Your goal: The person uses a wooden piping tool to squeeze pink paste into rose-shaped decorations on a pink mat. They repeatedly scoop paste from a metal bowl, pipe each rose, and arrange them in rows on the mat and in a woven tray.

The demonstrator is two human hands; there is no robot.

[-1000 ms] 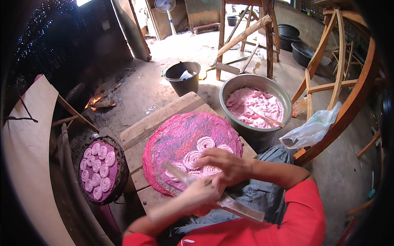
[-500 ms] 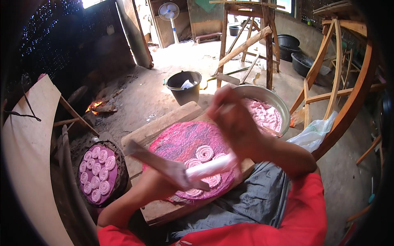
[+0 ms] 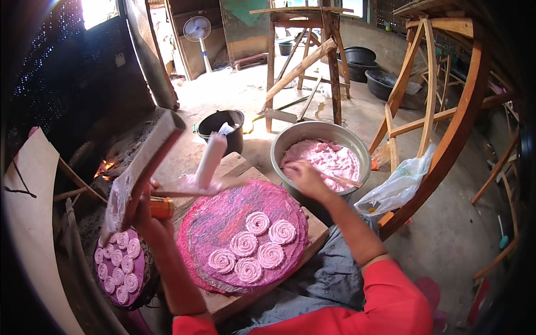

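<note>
My left hand (image 3: 146,216) is raised on the left, gripping a wooden hand press (image 3: 151,153) smeared with pink dough. A pale plunger (image 3: 211,162) sticks up from its crosspiece, and an orange cylinder (image 3: 162,207) shows beside my fingers. On the right, my right hand (image 3: 308,178) reaches over the rim of a grey basin (image 3: 278,146), its bent fingers in the soft pink dough (image 3: 329,156). A stick (image 3: 343,180) lies in that basin. Between my arms is a round pink-purple mat (image 3: 206,218) bearing several swirled dough rosettes (image 3: 244,244), clustered on its nearer right part.
The mat rests on a wooden board (image 3: 318,229). A second mat (image 3: 137,272) with rosettes sits at the lower left. Beyond stand a black bucket (image 3: 226,125), a small fire (image 3: 104,169), a wooden stand (image 3: 335,84) and a curved wooden frame (image 3: 466,123) with a plastic bag (image 3: 399,178).
My left hand has lifted the press off to the left, from over the mat. My right hand has come down from above the mat into the dough basin. The view has turned rightward.
</note>
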